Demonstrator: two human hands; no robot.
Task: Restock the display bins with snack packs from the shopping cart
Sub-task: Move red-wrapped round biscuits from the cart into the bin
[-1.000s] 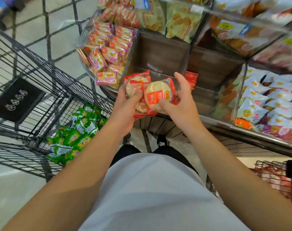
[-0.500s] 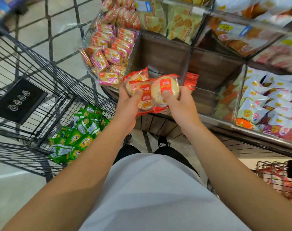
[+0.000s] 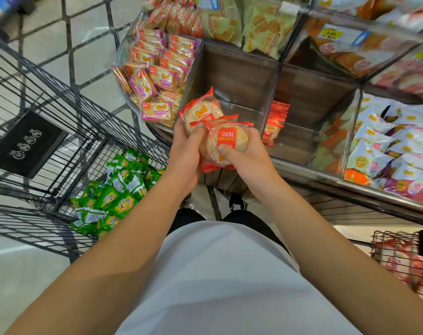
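Both hands meet in front of me over the near edge of the display bins. My left hand (image 3: 185, 151) curls round a red snack pack (image 3: 202, 112) with a round pale cake inside, thumb lying over its front. My right hand (image 3: 248, 158) grips a second red pack (image 3: 226, 141), thumb pressed on the clear wrapper and fingers wrapped behind it. The two packs touch and overlap, the right one in front, and a third red wrapper edge shows beneath them. They hang just above the front wall of a clear, nearly bare bin (image 3: 244, 112) with a dark wooden back. A few matching red packs (image 3: 275, 122) stand in the next bin to the right. Pink packs (image 3: 157, 76) fill the rounded bin at the left corner. My shopping cart (image 3: 48, 131) stands to my left, with green packs (image 3: 114, 197) heaped in its near corner.
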